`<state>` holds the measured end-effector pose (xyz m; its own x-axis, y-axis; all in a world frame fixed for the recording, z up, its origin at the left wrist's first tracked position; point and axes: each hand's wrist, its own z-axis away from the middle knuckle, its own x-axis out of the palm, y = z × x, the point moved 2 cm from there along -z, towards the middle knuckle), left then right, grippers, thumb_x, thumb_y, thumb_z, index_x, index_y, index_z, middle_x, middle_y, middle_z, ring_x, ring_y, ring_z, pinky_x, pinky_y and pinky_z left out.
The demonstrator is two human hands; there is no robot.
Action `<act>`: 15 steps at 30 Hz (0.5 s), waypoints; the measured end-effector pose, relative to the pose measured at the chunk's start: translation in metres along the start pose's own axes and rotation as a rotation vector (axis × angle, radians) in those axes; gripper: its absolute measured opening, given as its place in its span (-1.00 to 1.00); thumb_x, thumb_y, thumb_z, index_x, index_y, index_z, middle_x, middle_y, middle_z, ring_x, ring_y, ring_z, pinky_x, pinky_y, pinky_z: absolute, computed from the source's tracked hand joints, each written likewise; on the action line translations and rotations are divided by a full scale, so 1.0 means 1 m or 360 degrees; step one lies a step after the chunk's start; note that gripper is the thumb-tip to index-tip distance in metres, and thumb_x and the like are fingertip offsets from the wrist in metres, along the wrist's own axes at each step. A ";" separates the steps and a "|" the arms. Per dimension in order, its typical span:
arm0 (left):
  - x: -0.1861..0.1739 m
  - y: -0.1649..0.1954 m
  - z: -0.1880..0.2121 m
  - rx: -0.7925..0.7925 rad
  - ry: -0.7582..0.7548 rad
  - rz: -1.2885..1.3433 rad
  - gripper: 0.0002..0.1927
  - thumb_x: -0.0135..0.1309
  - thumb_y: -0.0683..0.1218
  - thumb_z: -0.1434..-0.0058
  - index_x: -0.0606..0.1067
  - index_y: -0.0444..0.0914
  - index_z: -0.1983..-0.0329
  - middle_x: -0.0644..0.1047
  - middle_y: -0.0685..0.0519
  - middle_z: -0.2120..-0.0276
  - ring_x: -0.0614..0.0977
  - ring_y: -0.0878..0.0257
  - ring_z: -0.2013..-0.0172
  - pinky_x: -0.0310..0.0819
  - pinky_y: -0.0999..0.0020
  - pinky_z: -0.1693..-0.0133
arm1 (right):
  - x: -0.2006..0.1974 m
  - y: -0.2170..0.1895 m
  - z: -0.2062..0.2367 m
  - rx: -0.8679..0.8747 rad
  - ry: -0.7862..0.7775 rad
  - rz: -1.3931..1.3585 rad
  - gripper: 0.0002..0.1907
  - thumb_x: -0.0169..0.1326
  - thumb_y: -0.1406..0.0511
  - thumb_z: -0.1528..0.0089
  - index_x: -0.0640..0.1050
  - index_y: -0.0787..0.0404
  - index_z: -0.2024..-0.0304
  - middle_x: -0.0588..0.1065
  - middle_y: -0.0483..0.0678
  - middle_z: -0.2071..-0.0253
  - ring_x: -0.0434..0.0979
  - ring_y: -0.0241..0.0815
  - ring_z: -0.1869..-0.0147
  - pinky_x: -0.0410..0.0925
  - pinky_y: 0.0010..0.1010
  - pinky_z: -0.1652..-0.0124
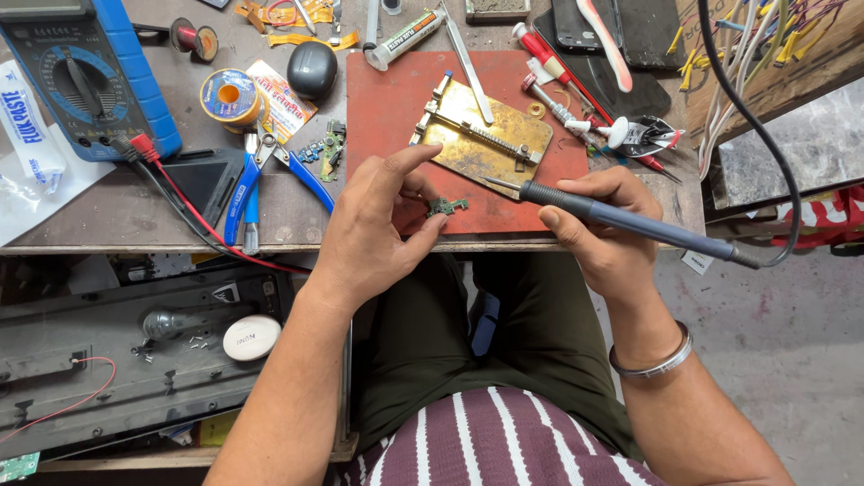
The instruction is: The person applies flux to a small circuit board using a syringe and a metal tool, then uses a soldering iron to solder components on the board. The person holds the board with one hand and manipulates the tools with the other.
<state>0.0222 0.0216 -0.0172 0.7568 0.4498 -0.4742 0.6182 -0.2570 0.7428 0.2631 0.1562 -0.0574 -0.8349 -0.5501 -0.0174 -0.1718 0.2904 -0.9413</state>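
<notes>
Pinching the little circuit board (447, 206) in our left hand (373, 229), right hand (601, 229) gripping the soldering iron (621, 219), tip not touching yet.

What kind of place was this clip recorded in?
Most likely a small electronics repair bench. The right hand holds a soldering iron, the left hand pinches a tiny circuit board, and a multimeter and solder spool sit nearby.

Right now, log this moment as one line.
left hand: pinches small circuit board | right hand: holds soldering iron | surface: red mat
</notes>
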 end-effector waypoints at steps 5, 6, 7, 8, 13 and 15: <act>0.001 -0.001 0.000 -0.0031 -0.0008 0.0012 -0.33 0.32 -0.28 -0.11 0.38 -0.18 -0.30 0.54 0.08 0.21 0.59 0.21 0.17 0.64 0.38 0.13 | -0.001 0.000 0.001 -0.0034 0.0005 0.0062 -0.73 0.30 0.48 -0.28 0.49 0.32 0.05 0.55 -0.07 0.17 0.51 -0.44 0.16 0.39 -0.64 0.17; 0.001 -0.001 -0.001 -0.0028 -0.0008 0.0004 -0.33 0.32 -0.28 -0.11 0.38 -0.18 -0.30 0.54 0.08 0.21 0.58 0.21 0.17 0.64 0.38 0.13 | 0.000 0.001 0.001 -0.0005 0.0016 -0.0021 -0.73 0.29 0.48 -0.28 0.49 0.31 0.04 0.55 -0.07 0.17 0.52 -0.44 0.17 0.38 -0.64 0.18; 0.001 -0.001 -0.001 -0.0025 -0.0008 -0.0004 -0.33 0.32 -0.28 -0.11 0.38 -0.19 -0.30 0.55 0.08 0.21 0.58 0.21 0.17 0.64 0.38 0.13 | 0.001 0.001 0.001 0.0025 0.0028 -0.0103 -0.74 0.29 0.47 -0.28 0.49 0.31 0.04 0.55 -0.07 0.17 0.52 -0.44 0.17 0.38 -0.64 0.19; 0.001 0.000 -0.001 -0.0016 -0.0006 -0.0002 -0.33 0.31 -0.28 -0.11 0.37 -0.19 -0.30 0.55 0.08 0.21 0.58 0.20 0.16 0.64 0.37 0.12 | 0.001 0.001 0.001 0.0016 0.0015 -0.0088 -0.73 0.29 0.48 -0.28 0.49 0.30 0.04 0.55 -0.08 0.17 0.51 -0.44 0.17 0.38 -0.64 0.19; 0.001 0.000 -0.001 0.0023 0.0005 -0.0009 -0.33 0.31 -0.28 -0.11 0.37 -0.19 -0.30 0.55 0.08 0.22 0.58 0.19 0.15 0.62 0.34 0.10 | 0.002 -0.001 -0.001 -0.0088 -0.0036 0.0060 -0.71 0.30 0.49 -0.28 0.49 0.30 0.02 0.51 -0.09 0.11 0.51 -0.45 0.19 0.38 -0.63 0.15; 0.001 -0.001 -0.001 0.0013 0.0003 -0.0019 -0.33 0.32 -0.28 -0.11 0.38 -0.19 -0.29 0.56 0.08 0.22 0.58 0.19 0.15 0.61 0.34 0.11 | 0.002 -0.001 -0.002 -0.0043 -0.0038 0.0072 -0.71 0.30 0.49 -0.27 0.49 0.30 0.03 0.52 -0.09 0.14 0.50 -0.45 0.20 0.37 -0.64 0.20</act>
<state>0.0224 0.0230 -0.0177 0.7489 0.4545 -0.4822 0.6289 -0.2584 0.7333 0.2612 0.1560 -0.0556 -0.8296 -0.5542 -0.0680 -0.1483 0.3361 -0.9301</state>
